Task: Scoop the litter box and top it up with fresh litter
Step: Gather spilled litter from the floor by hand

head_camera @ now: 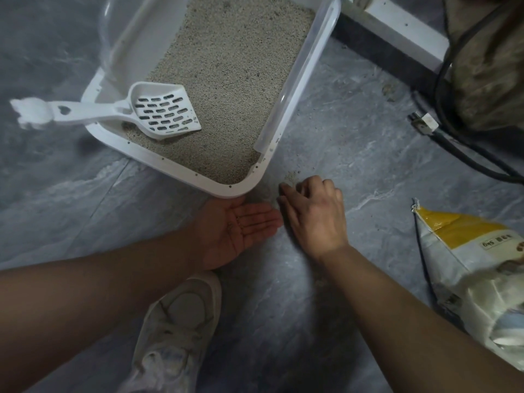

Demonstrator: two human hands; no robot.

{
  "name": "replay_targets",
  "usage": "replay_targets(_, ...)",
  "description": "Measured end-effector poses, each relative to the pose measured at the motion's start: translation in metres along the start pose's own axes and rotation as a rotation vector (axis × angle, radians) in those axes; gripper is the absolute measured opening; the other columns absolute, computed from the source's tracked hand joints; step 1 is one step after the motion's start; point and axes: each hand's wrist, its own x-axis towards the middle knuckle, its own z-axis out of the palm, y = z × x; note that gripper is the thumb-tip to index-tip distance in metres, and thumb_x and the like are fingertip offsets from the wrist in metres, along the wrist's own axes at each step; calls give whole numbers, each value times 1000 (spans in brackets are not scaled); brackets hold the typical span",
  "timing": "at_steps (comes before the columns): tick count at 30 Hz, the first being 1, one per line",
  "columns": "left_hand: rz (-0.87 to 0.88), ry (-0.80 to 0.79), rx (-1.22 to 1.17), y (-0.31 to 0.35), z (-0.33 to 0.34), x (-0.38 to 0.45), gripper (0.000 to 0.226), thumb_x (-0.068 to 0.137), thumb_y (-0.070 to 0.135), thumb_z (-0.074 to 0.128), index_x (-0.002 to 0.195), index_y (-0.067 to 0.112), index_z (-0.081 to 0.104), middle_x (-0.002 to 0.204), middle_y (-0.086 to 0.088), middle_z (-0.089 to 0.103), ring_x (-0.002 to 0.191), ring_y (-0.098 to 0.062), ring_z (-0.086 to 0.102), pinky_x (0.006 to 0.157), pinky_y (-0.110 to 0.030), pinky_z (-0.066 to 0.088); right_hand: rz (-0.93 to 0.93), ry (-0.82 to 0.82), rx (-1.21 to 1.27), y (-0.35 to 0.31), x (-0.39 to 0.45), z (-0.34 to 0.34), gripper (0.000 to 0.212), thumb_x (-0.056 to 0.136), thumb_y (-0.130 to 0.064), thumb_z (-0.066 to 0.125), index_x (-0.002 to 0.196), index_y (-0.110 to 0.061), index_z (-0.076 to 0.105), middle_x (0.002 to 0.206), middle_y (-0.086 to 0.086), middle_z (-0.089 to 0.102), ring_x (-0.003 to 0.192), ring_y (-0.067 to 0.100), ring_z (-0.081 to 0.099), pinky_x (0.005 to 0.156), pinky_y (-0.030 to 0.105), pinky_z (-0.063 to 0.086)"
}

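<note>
We see open grey floor (368, 154) to the right of the litter box (181, 171), bounded on the right by the litter bag (465, 268) and farther back by black cables (442, 89) and a plug (424, 123). The box's near corner touches our left hand (241, 228), palm up on the floor, with our right hand (312, 211) just beside it, so little room remains between them. The scoop (158, 112) lies across the box's left rim, blocking that side; the litter surface beyond it lies open. Our shoe (178, 321) fills the floor below the hands.
</note>
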Motion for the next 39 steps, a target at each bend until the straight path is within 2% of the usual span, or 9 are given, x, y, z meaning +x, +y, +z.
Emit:
replay_targets(2,2,1,8,0,0,0,54,103,28,42,94,-14,74,116,-33,67,108,-44,68,91,-54,54,-35,-18,-3,1,0,1,25,96,-32,63,117,-23,73,89,7,53,80,30,47,68,39,37)
replay_targets(6,5,-1,-1,1,0,0,53,103,28,43,94,-14,74,116,-35,67,107,-44,67,89,-55,55,21,13,45,5,5,-5,27,97,-35,60,117,-22,73,90,7,53,81,29,47,72,42,42)
replay_targets(10,14,5,11,0,0,-1,53,103,27,43,94,-14,74,115,-34,67,107,-44,67,89,-54,55,172,-80,94,17,16,-9,47,93,-51,60,132,-25,63,102,5,52,95,28,48,87,39,41)
replay_targets(14,15,11,19,0,-1,-2,52,102,27,43,96,-14,73,116,-34,67,104,-44,69,89,-52,56,167,-166,129,30,20,-9,56,89,-57,64,136,-26,62,107,3,51,101,24,46,92,36,37)
replay_targets(19,25,18,20,-1,-3,-1,52,102,27,42,98,-14,73,116,-34,67,102,-44,71,90,-52,55,77,-111,170,36,15,-6,43,88,-46,70,125,-24,71,99,3,53,92,27,49,84,43,47)
replay_targets(26,33,38,27,0,-1,-1,52,103,26,42,97,-15,73,116,-34,67,108,-44,67,90,-54,54,87,95,210,25,16,9,16,92,-28,70,98,-18,80,86,5,58,80,29,48,69,42,46)
replay_targets(31,38,51,9,1,-1,0,50,103,26,43,103,-16,70,115,-35,67,106,-44,67,87,-55,55,-5,122,53,19,15,15,16,93,-17,68,80,-9,72,81,8,60,77,31,50,67,42,39)
replay_targets(35,34,61,7,0,-1,2,48,103,26,42,110,-15,66,117,-35,66,108,-44,67,88,-55,55,3,83,-47,16,19,18,11,82,-1,72,78,-7,65,82,12,54,77,32,49,69,42,35)
replay_targets(39,45,81,-16,-4,-1,7,47,103,27,42,113,-14,63,116,-33,67,104,-41,70,88,-53,56,139,83,64,-2,15,2,13,92,-13,62,80,-8,65,83,14,54,79,35,51,72,44,40)
